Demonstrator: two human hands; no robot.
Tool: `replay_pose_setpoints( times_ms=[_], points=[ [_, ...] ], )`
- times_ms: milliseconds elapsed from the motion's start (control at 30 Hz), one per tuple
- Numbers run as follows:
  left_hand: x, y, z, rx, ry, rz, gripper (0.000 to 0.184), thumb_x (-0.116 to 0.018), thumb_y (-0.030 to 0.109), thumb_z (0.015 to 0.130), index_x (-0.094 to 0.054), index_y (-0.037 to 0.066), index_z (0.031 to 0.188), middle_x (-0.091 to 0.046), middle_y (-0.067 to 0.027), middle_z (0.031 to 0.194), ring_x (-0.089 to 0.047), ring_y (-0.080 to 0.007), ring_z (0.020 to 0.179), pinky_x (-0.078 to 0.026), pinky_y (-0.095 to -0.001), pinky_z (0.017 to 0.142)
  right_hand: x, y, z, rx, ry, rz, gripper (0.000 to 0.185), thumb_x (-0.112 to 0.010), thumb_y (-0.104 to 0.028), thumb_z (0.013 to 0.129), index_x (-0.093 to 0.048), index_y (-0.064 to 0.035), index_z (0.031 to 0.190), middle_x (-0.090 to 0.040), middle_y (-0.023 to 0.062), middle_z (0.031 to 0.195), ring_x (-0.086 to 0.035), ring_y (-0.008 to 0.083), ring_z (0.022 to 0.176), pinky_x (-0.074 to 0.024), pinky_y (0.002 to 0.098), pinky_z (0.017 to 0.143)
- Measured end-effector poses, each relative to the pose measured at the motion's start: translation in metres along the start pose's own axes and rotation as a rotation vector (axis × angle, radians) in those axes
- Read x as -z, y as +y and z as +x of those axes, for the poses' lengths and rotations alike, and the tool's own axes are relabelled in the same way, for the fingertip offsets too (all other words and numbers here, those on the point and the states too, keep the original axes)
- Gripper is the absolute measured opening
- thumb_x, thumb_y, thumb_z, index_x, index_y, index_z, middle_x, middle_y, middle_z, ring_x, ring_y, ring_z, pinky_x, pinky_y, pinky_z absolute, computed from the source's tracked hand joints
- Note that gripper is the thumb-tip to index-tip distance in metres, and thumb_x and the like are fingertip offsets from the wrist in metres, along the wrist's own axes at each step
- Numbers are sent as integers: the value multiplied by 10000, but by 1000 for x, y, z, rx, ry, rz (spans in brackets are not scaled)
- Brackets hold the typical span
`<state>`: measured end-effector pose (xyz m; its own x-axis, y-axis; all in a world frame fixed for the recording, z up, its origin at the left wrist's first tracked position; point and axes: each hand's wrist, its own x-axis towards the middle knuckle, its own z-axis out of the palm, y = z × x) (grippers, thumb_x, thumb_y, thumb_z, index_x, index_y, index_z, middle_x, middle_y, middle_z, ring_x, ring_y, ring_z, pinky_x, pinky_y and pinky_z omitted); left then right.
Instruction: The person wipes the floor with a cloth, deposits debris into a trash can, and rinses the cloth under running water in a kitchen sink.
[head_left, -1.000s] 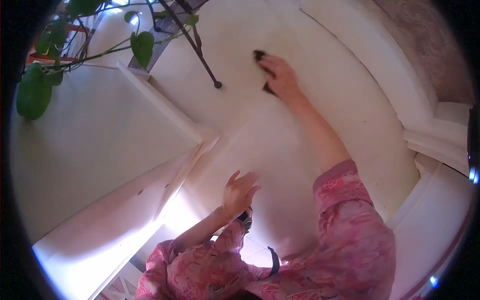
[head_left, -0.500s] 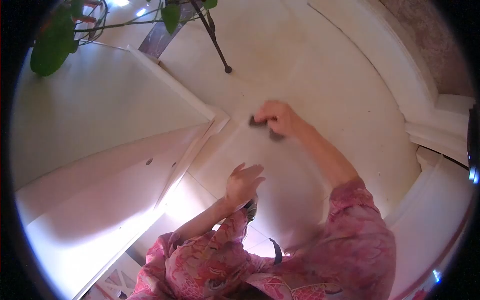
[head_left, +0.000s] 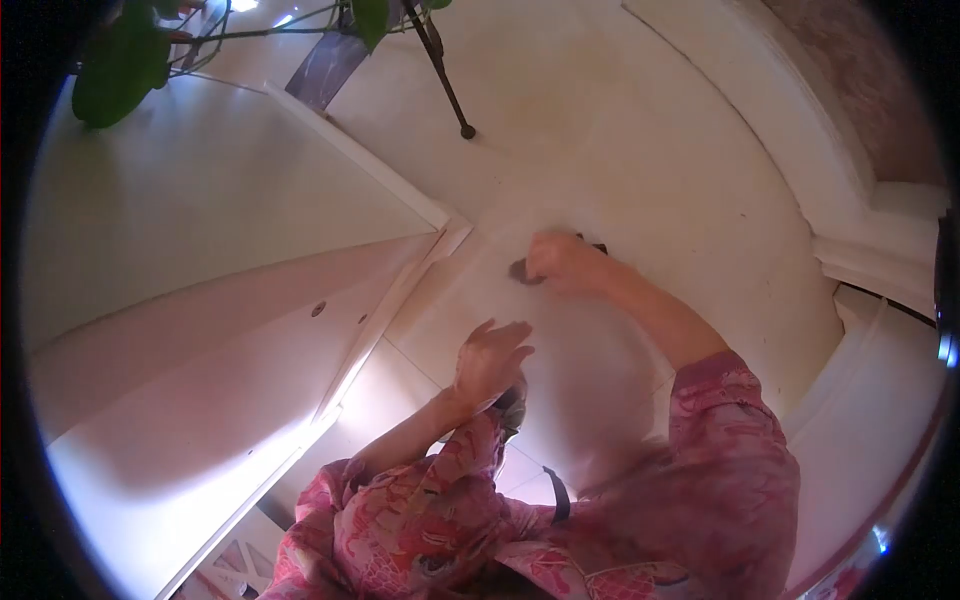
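Observation:
My right hand (head_left: 565,262), somewhat blurred, is closed over a small dark object (head_left: 523,272) low over the pale floor (head_left: 650,190). Parts of this object stick out on both sides of the fingers, and the hand hides its middle, so I cannot make out its kind. My left hand (head_left: 492,362) is empty, its fingers spread, with the forearm lying across my bent knee in pink patterned cloth (head_left: 430,520).
To the left stands a white cabinet (head_left: 240,230) whose corner comes near my hands. A thin dark metal leg (head_left: 450,95) meets the floor ahead, beside hanging plant leaves (head_left: 125,70). A white skirting (head_left: 800,130) curves along the right.
My right hand has turned and shifted slightly downward in view with the dark object in it. The left hand keeps its pose. The whole view has shifted slightly.

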<state>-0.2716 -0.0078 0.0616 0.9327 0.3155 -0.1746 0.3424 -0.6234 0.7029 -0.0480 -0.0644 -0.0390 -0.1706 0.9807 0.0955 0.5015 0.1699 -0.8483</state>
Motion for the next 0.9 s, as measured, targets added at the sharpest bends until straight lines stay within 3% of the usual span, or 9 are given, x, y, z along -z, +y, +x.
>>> replay_pose_setpoints(
  times_ms=[33,100,167,200,267,433,533,733,900],
  points=[
    [1,2,0,-7,-1,-1,275,-669,180,790,-635,69,1038,-653,-105,1039,-623,-254,977,-437,-454,932,14,-8,8,-3,4,-5,228,-568,-8,628,-653,-65,831,-589,120,816,-544,333,817,-448,421,741],
    [1,7,2,-21,-61,-38,282,-671,189,788,-631,68,1039,-652,-107,1039,-620,-260,977,-440,-450,927,43,-12,44,-92,356,-75,191,-555,-24,685,-649,-46,850,-589,128,806,-546,318,830,-441,414,758],
    [2,9,5,-21,-55,-29,285,-671,191,788,-627,68,1042,-650,-108,1041,-618,-259,981,-437,-448,931,56,-2,86,-149,617,-298,206,-590,14,673,-643,-30,867,-611,88,898,-545,232,926,-443,358,795],
    [2,10,6,-28,-49,-20,289,-670,192,789,-624,68,1045,-649,-109,1044,-616,-259,984,-433,-446,936,51,9,99,-151,616,-298,206,-590,14,673,-643,-30,867,-611,88,898,-545,232,926,-443,358,795],
    [-1,9,8,-32,-47,-30,291,-666,195,793,-622,69,1051,-647,-110,1048,-614,-257,990,-427,-444,943,28,38,111,-205,581,-650,178,-555,-107,755,-619,-11,890,-580,112,930,-517,286,944,-412,410,810],
    [0,-2,8,-30,-97,21,291,-649,203,807,-619,72,1064,-642,-110,1061,-605,-252,1011,-413,-440,958,-25,7,51,-154,589,-726,148,-529,-126,789,-594,-16,863,-562,99,947,-504,270,956,-401,409,834],
    [-9,-7,5,-32,-15,-14,279,-650,187,779,-608,78,1033,-648,-99,984,-615,-280,911,-438,-442,905,-11,10,78,-221,628,-747,142,-521,-128,799,-592,-18,856,-562,101,946,-503,262,964,-397,404,841],
    [-8,-4,12,-77,-77,-25,281,-640,202,789,-612,80,1040,-641,-100,1030,-604,-268,969,-422,-452,925,-23,2,68,-326,628,-798,152,-536,-134,775,-598,-18,854,-563,111,964,-505,261,971,-396,395,835],
    [-13,-8,9,33,-179,-25,337,-632,239,821,-596,63,1106,-625,-117,1106,-582,-251,1058,-395,-453,977,-14,4,78,-322,634,-785,160,-537,-132,769,-604,-18,858,-566,122,977,-507,261,972,-394,394,835]
  ],
)
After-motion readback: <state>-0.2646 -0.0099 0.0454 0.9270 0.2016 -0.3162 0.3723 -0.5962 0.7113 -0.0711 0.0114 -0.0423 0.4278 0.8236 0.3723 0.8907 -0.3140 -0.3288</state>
